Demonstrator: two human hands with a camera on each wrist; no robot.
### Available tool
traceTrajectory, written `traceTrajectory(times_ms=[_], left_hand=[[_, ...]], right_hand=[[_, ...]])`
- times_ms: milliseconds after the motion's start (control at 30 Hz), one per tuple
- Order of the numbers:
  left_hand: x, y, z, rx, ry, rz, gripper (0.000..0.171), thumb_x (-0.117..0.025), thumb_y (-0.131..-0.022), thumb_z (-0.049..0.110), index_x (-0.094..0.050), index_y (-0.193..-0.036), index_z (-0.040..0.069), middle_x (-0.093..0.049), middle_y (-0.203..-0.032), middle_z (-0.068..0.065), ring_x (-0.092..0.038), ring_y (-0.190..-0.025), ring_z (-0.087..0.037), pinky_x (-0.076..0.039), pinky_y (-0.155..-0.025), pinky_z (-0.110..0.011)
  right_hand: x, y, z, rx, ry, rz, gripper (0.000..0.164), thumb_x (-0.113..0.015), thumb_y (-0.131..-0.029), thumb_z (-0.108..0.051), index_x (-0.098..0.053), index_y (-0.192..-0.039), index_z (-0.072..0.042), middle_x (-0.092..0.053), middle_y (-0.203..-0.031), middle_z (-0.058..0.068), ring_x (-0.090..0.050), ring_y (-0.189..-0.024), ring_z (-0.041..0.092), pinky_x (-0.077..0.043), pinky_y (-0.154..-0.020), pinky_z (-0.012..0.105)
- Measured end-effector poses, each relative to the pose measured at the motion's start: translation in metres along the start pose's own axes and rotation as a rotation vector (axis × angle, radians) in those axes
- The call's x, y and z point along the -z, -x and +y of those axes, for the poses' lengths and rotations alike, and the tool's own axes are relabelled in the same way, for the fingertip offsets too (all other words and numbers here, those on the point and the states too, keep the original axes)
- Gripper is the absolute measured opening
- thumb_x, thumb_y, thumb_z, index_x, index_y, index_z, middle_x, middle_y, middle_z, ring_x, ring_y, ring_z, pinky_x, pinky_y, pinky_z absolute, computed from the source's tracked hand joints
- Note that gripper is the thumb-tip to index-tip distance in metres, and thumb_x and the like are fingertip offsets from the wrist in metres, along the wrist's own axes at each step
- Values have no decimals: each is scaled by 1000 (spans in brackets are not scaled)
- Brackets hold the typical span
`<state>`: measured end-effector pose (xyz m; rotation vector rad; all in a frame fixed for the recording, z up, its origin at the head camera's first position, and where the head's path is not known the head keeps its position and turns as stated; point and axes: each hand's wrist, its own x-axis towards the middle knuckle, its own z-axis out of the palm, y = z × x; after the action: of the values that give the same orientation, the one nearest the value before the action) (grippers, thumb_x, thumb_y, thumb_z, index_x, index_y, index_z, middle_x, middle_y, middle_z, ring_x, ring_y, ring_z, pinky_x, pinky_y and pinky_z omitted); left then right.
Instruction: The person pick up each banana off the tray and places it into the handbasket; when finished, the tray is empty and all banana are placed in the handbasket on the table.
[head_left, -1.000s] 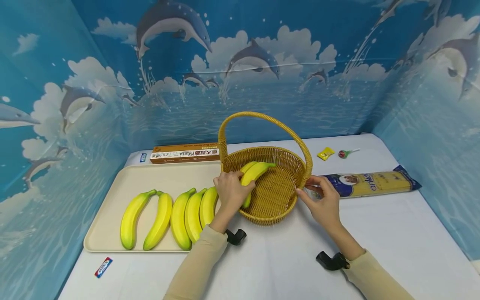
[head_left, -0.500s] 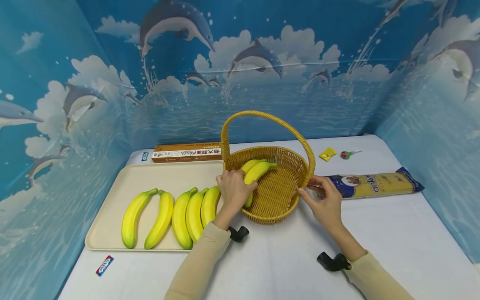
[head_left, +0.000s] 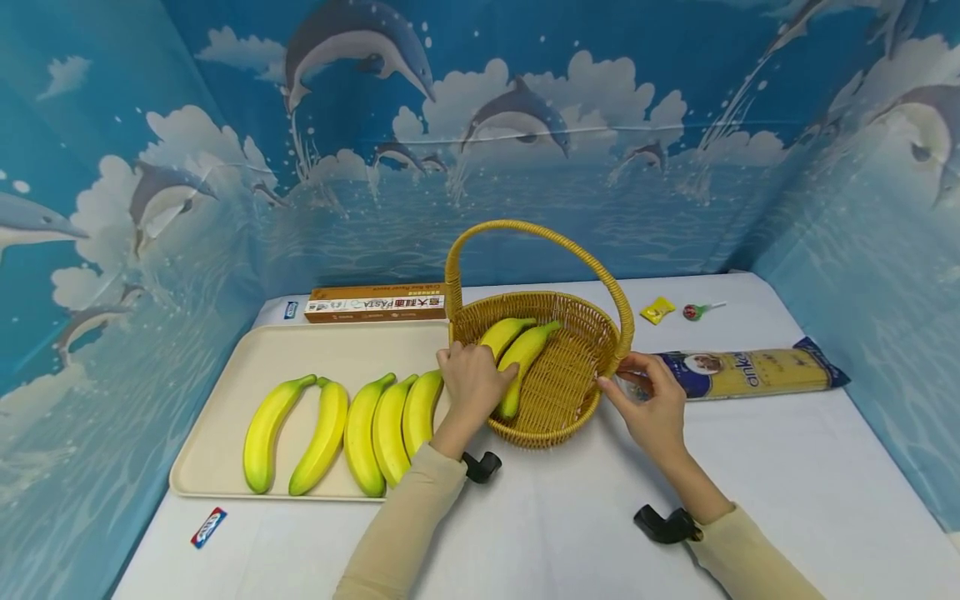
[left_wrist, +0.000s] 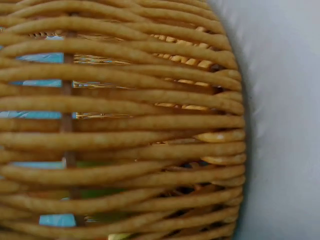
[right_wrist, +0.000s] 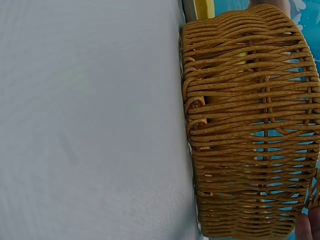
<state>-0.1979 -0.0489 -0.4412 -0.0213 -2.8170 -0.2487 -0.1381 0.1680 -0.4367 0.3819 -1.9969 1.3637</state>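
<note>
A yellow wicker basket [head_left: 558, 392] with a tall arched handle stands on the white table; two bananas lie inside, a rear one [head_left: 498, 333] and a front one [head_left: 531, 348]. My left hand [head_left: 472, 379] reaches over the basket's left rim, its thumb overlapping the front banana; its other fingertips are hidden, so I cannot tell whether it grips that banana. At the right rim, below the handle's foot, my right hand [head_left: 648, 400] holds the basket between thumb and fingers. Woven basket wall [left_wrist: 125, 105] fills much of the left wrist view, and the right wrist view shows the wall [right_wrist: 250, 125] too.
Left of the basket is a cream tray [head_left: 225, 417] with several bananas [head_left: 322, 437]. A pasta box [head_left: 375, 304] lies behind it. To the right are a pasta bag [head_left: 757, 371], yellow candy [head_left: 657, 310] and a lollipop [head_left: 693, 312]. A small wrapped sweet [head_left: 208, 527] lies in front.
Inside the basket, the front banana's lower end has swung right, widening the gap to the rear banana. My right hand keeps its hold on the rim. The whole head view has shifted slightly.
</note>
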Motion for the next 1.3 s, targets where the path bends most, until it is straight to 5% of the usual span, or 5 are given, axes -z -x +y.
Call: traceTrajectory(times_ms=[233,433,733,933,1300], left_hand=[[-2,3,-1,-12,70,77,51,-76,-77,52,-53,-52,14,-48,-51,1,-47,-64,-21,-28,-68,-37],[0,5,-3,-31,216,88,35,-76,-79,47,-76,-87,13,-72,-81,-2,-55,-77,-23,-31,-72,-38],[41,26,-28,-112,562,21,43,-76,-81,34,-70,-117,10,-67,-104,-9,-54,-96,-27,-39,-81,-43],[69,40,-87,-25,650,117,56,-76,-81,22,-60,-133,8,-61,-119,-15,-52,-105,-32,-40,-89,-49],[88,73,-227,367,548,238,63,-68,-90,15,-44,-147,11,-42,-142,-25,-33,-133,-43,-25,-107,-63]], right_hand=[[0,0,0,2,0,6,34,-74,-67,22,-60,-98,17,-58,-92,26,-59,-93,-6,-52,-80,12],[0,1,-1,-2,7,10,34,-74,-68,21,-61,-99,17,-58,-92,27,-58,-93,-4,-52,-80,10],[0,3,0,-27,23,13,33,-75,-69,19,-61,-100,16,-59,-93,24,-58,-94,-5,-52,-80,11],[1,2,0,-40,28,0,34,-75,-70,19,-61,-100,17,-59,-94,19,-57,-95,-7,-52,-80,11],[0,3,8,-12,27,-4,36,-75,-67,22,-62,-101,15,-59,-94,22,-57,-94,-8,-51,-80,10]])
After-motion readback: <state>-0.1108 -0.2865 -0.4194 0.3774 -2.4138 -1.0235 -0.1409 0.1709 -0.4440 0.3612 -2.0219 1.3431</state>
